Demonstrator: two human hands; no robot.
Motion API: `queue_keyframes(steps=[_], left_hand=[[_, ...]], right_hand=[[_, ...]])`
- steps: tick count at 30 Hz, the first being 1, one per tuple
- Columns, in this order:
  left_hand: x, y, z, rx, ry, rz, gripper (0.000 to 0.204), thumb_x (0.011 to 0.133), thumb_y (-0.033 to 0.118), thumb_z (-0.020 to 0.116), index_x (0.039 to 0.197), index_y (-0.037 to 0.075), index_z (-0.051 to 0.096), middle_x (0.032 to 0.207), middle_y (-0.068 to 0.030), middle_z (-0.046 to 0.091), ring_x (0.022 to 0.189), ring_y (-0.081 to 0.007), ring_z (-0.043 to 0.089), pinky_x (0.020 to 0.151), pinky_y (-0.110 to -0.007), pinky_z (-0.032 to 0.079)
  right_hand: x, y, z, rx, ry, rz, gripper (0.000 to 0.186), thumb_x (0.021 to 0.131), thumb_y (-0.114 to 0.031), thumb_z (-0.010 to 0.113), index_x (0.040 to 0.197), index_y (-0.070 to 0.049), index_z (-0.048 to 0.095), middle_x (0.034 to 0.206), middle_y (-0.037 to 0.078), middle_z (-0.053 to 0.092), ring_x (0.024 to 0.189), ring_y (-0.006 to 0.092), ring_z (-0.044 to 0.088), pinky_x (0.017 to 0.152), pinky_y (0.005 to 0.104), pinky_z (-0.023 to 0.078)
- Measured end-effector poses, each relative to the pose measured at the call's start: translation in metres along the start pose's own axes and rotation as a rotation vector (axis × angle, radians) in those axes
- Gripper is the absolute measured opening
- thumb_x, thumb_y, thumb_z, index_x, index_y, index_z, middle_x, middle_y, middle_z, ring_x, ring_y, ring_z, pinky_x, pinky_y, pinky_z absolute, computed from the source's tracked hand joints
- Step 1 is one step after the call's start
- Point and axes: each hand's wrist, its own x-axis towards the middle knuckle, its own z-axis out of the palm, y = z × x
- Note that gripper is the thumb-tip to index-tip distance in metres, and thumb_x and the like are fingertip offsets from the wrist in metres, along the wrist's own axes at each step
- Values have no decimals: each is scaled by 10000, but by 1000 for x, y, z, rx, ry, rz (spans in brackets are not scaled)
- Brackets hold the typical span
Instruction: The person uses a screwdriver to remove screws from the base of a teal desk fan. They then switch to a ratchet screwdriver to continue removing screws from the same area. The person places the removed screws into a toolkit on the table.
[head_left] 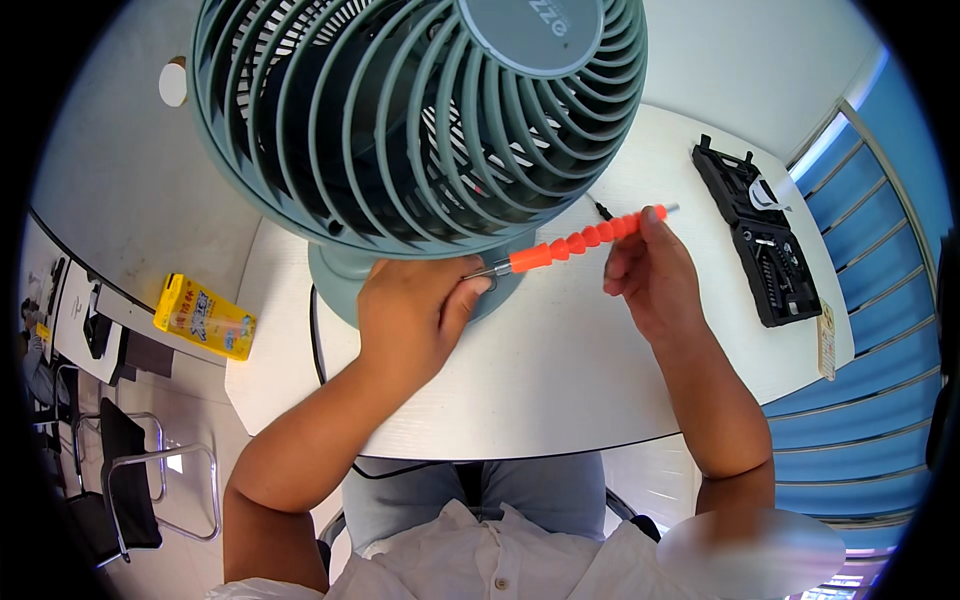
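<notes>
An orange flexible screwdriver extension shaft (pixel 575 243) with metal ends is held level between my two hands, just in front of a grey-green fan (pixel 400 130). The fingers of my left hand (pixel 412 308) are closed round its left metal end, close to the fan's base (pixel 335 280). What else that hand may grip is hidden. My right hand (pixel 655 275) pinches the shaft near its right end, where a metal tip sticks out past the thumb. The fan's round slatted guard leans over the table above my left hand.
An opened black tool case (pixel 765 250) with bits and sockets lies at the right of the white table (pixel 560 390). At the left edge stands a yellow package (pixel 205 317). A black cord (pixel 316 340) runs off the front edge. Metal railings (pixel 870 260) are at the right, a chair (pixel 125 470) at the left.
</notes>
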Motion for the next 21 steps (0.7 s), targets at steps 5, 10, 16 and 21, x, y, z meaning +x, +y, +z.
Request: queue_keyframes(steps=[5,10,16,21], left_hand=[[0,-4,7,-488,-95,-317,186,929,154,547,873,2,639,671,-102,599,582,-229,543,586,-290,434],[-1,1,2,-470,-145,-309,147,905,119,567,847,-1,627,682,-111,583,589,-240,534,576,-310,427],[-2,15,-1,-403,-301,-220,161,908,111,548,835,-18,611,786,-100,627,704,-217,572,674,-296,454],[1,15,-4,-255,-258,-74,113,860,119,611,839,8,622,825,-103,640,770,-266,609,711,-332,458]], right_hand=[[-4,1,9,-167,-103,-110,318,953,-336,515,857,-37,565,676,52,571,591,141,544,561,280,457],[-14,0,5,-895,-132,-970,179,757,-162,725,824,-61,594,776,63,581,657,195,528,582,328,415],[-18,-2,28,-1217,-218,-1118,405,697,-217,752,1049,-81,604,845,29,584,765,224,546,642,369,410],[-25,6,28,-1258,-296,-940,228,752,-162,710,938,-94,598,786,40,586,646,213,567,538,350,428]])
